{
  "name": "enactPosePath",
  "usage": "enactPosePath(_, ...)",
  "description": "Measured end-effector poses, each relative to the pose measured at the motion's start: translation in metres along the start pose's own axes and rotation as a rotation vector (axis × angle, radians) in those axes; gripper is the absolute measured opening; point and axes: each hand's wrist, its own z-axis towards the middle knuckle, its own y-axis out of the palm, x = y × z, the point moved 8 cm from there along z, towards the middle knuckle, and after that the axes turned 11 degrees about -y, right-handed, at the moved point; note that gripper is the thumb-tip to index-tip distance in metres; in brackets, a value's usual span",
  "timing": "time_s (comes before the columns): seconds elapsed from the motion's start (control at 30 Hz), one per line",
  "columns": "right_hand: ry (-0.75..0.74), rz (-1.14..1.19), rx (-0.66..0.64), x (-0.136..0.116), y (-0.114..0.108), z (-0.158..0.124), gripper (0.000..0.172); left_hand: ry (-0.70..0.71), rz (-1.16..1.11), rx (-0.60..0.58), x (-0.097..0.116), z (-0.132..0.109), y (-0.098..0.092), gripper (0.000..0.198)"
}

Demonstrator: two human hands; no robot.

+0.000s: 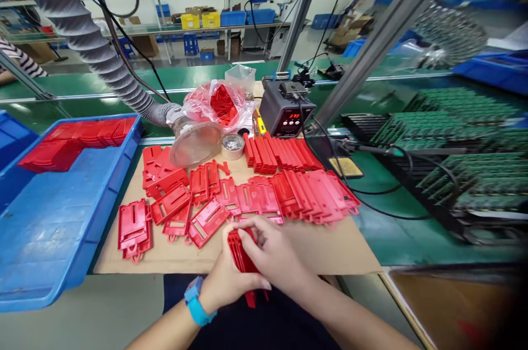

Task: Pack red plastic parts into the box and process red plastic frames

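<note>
Both forearms angle inward from the body, bringing the left hand (229,278) and right hand (274,251) together over the near edge of the cardboard sheet (338,248). Their fingers curl closed on a stack of red plastic brackets (243,259), holding it from either side; its long axis runs nearly straight away from the person, its upper end pointing across the sheet.

We hold a bundle of flat red plastic frames (243,256) on edge between our left hand (226,278) and right hand (274,251), just off the cardboard sheet's (350,251) front edge. More slotted red frames (206,222) lie overlapping in loose rows across the sheet.
</note>
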Motion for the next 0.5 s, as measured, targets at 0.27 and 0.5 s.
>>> enactPosePath(0.27, -0.129, -0.506, -0.514, 0.043, -0.030, 0.073, 0.038, -0.395, -0.553, -0.267, -0.045, -0.009, 0.002, 0.059)
enactPosePath(0.5, -0.143, -0.818, -0.828, 0.079, -0.018, 0.114, 0.077, -0.376, -0.768, -0.477, -0.044, -0.013, 0.008, 0.057)
